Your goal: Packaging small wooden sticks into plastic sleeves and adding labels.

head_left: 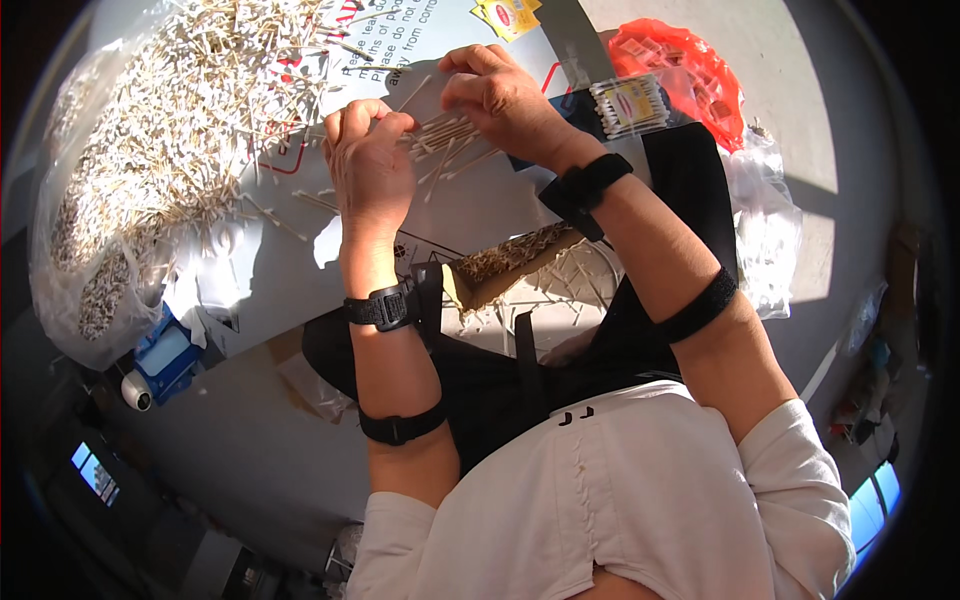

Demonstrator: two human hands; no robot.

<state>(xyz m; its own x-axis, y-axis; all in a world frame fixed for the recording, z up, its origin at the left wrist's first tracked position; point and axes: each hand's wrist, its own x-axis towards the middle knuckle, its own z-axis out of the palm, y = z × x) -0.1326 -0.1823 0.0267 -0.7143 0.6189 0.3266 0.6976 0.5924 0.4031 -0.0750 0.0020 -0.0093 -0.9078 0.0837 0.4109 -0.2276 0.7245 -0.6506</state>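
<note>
Head view: two hands (372,168) flank one swab bunch (445,136).

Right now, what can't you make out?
All in the head view:
Left hand: what its fingertips touch, hidden by its own fingers.
Right hand: any grip, hidden by its knuckles.
Loose swab pile: far end, cut off by the top edge.
Small packs in the red bag: too small and blurred to count.
</note>
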